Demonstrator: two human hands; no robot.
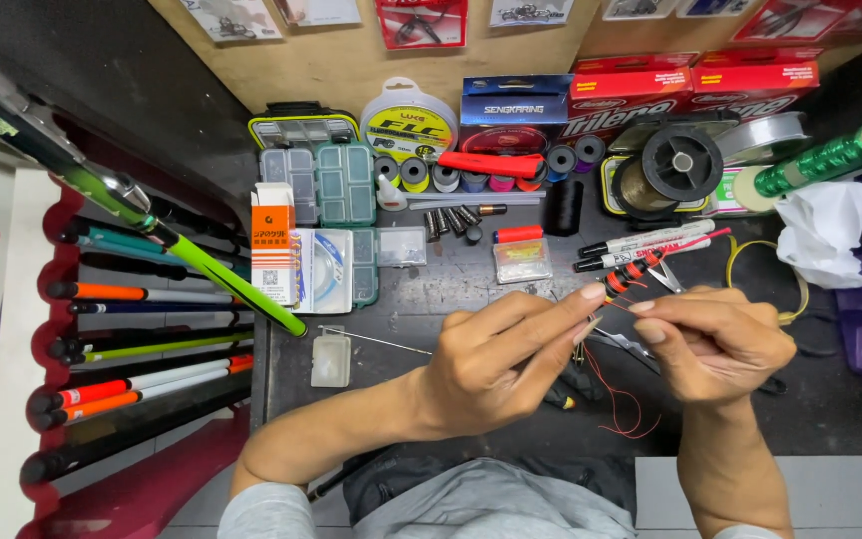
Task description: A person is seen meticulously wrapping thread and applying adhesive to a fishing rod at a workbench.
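Dark cluttered tabletop [471, 284] — spools and boxes far; both hands near-centre, left hand [496, 364] and right hand [715, 344] pinched shut on an orange-and-black banded float [629, 273]; thin red thread [619, 399] dangles loose — binding looks unfinished.

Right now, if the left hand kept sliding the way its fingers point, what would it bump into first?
The left hand points up and to the right, at the orange-and-black float pinched between both hands. Past that, probably the marker pens lying on the dark bench, though height above the bench is hard to judge.
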